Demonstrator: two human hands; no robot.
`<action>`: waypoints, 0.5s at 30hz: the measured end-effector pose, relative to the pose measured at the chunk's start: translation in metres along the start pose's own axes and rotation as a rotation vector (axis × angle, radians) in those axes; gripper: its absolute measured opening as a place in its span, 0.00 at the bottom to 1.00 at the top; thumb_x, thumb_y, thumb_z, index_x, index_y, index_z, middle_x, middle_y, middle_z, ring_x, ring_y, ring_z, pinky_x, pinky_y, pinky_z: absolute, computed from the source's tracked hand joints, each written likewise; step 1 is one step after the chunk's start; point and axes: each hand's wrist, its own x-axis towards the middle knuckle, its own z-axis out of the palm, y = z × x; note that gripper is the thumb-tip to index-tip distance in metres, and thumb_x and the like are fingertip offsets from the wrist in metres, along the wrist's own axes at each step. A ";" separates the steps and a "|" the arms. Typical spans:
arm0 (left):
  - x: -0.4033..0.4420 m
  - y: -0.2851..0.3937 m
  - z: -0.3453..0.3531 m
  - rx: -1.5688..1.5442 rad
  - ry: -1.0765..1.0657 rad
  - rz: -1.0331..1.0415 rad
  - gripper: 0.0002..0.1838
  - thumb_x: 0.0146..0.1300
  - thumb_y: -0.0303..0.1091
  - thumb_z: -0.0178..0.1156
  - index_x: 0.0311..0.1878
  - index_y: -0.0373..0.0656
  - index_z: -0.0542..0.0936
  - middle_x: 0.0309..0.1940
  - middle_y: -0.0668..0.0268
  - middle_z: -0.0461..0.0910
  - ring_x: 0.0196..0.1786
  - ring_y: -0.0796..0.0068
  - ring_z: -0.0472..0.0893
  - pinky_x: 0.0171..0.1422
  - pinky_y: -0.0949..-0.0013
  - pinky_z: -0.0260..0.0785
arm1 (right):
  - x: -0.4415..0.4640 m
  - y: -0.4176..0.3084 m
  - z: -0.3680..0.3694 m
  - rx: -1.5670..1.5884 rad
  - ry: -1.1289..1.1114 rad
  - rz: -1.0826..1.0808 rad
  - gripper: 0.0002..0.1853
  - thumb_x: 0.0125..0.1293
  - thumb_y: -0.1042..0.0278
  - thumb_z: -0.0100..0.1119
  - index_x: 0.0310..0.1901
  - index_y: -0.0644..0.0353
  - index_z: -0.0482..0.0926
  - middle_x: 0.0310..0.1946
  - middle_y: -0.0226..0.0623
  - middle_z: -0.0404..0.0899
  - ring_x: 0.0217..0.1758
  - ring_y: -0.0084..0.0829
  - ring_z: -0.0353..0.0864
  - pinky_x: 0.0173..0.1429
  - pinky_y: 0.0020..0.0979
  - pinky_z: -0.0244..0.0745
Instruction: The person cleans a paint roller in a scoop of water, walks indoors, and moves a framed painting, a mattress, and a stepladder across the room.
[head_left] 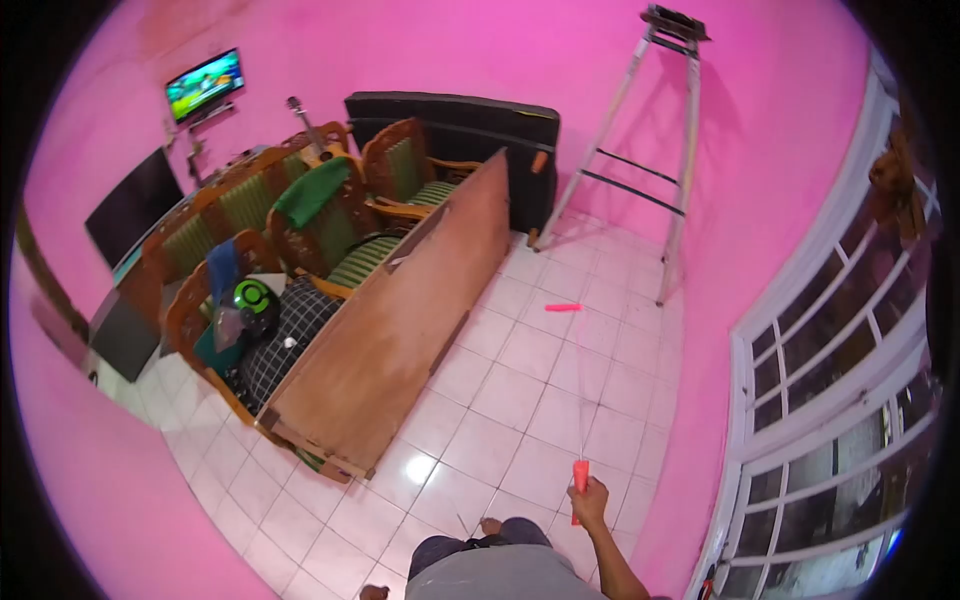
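My right hand point(590, 501) is closed around a red handle point(581, 476) at the lower right of the head view. A thin line runs up from this handle across the tiles toward a second red handle point(562, 308), which appears on or just above the floor. At the bottom edge my left hand point(374, 593) shows only in small part, low beside my body; its fingers and anything in them cannot be made out.
A wooden panel point(400, 330) leans against carved chairs point(240, 205) on the left. An A-shaped ladder point(690, 150) stands by the back wall, near a black mattress-like slab point(480, 110). White-framed windows point(830, 330) line the right side.
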 end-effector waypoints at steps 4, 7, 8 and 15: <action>-0.026 0.040 -0.015 -1.394 0.025 -0.669 0.16 0.57 0.50 0.60 0.30 0.46 0.80 0.21 0.65 0.77 0.17 0.69 0.74 0.15 0.65 0.61 | 0.015 -0.021 0.008 -0.070 0.073 -0.108 0.10 0.45 0.67 0.59 0.24 0.65 0.73 0.19 0.45 0.75 0.23 0.39 0.77 0.30 0.37 0.71; -0.029 0.036 -0.023 -1.235 0.040 -0.586 0.14 0.56 0.48 0.59 0.32 0.47 0.80 0.22 0.65 0.78 0.20 0.68 0.76 0.19 0.64 0.64 | 0.015 -0.051 0.012 -0.056 0.048 -0.085 0.10 0.46 0.66 0.58 0.23 0.64 0.71 0.20 0.49 0.75 0.25 0.49 0.77 0.32 0.42 0.72; -0.029 0.031 -0.025 -1.191 0.054 -0.562 0.14 0.56 0.47 0.58 0.33 0.47 0.80 0.22 0.65 0.78 0.21 0.68 0.77 0.21 0.63 0.65 | 0.013 -0.059 0.018 -0.033 0.052 -0.093 0.09 0.46 0.66 0.58 0.25 0.63 0.73 0.20 0.49 0.75 0.24 0.49 0.77 0.31 0.41 0.72; -0.063 -0.030 -0.013 -0.653 0.189 -0.349 0.13 0.53 0.42 0.55 0.39 0.48 0.81 0.25 0.65 0.82 0.28 0.65 0.81 0.31 0.59 0.73 | -0.024 -0.149 0.090 0.076 0.079 -0.238 0.06 0.49 0.71 0.57 0.28 0.61 0.73 0.16 0.38 0.70 0.18 0.29 0.71 0.27 0.33 0.68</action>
